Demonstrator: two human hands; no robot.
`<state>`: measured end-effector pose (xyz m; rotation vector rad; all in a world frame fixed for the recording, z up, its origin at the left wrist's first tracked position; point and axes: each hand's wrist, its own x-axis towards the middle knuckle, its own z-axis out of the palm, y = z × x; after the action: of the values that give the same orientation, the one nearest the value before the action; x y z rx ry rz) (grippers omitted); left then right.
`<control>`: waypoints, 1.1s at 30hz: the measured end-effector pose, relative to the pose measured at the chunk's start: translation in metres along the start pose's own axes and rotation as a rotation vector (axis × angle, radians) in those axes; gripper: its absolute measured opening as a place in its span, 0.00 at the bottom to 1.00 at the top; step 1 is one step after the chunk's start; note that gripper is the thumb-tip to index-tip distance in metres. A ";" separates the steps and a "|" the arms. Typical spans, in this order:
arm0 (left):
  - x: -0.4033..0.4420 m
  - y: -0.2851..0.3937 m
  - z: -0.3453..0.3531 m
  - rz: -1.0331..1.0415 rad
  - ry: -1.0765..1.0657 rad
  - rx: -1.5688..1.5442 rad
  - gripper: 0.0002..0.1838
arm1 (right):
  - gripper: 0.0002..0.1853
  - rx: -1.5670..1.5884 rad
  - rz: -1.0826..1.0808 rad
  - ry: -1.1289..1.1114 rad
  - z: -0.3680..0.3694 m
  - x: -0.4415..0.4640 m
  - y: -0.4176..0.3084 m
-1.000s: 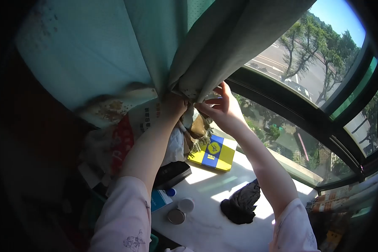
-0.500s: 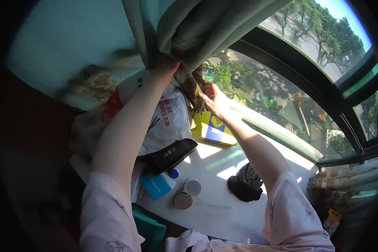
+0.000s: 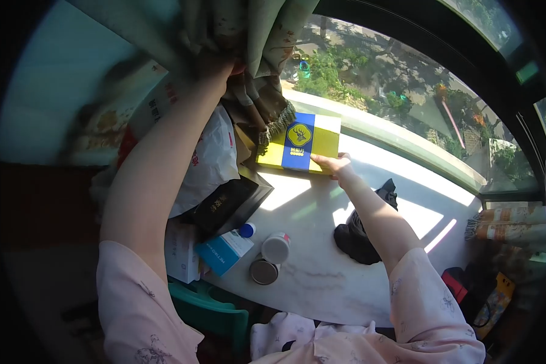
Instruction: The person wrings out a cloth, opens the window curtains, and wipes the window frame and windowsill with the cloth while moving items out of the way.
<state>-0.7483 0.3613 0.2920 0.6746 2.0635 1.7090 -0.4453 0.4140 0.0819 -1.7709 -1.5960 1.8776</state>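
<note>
My left hand (image 3: 223,65) is raised into shadow at the upper middle, closed round gathered folds of a curtain (image 3: 270,36). Its fingers are partly hidden by the cloth. The curtain's fringed brown hem hangs over the left end of a yellow box (image 3: 326,136) with a blue band and a deer emblem. At the box's lower right corner, my right hand (image 3: 335,165) grips it, thumb on the front face and the other fingers round the side. The box is on the white sill beside the window.
A white plastic bag (image 3: 209,161) and a black paper bag (image 3: 227,200) stand at left. Nearer lie a blue-and-white carton (image 3: 224,252), a white jar (image 3: 276,247), a round tin (image 3: 264,271) and black cloth (image 3: 355,242). A green chair (image 3: 209,309) is below.
My left hand has drawn the curtain up and to the left, uncovering more of the yellow box. My right hand has left the curtain's hem, moved down and taken hold of the box.
</note>
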 end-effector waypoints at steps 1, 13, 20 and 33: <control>0.002 -0.001 0.002 -0.002 -0.007 0.007 0.25 | 0.42 -0.006 -0.002 0.074 0.007 -0.001 0.000; -0.047 0.003 0.009 -0.020 -0.128 -0.240 0.22 | 0.34 0.367 0.319 -0.440 -0.061 -0.104 -0.005; -0.102 0.012 0.018 -0.181 -0.201 -0.217 0.24 | 0.31 0.691 0.417 -0.574 -0.137 -0.275 0.054; -0.517 -0.045 -0.008 -0.386 -0.327 -0.087 0.30 | 0.30 0.344 0.052 -0.246 -0.216 -0.393 0.180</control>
<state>-0.3374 0.0486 0.2412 0.4548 1.7452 1.3601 -0.0556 0.1945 0.2649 -1.4982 -1.2010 2.3028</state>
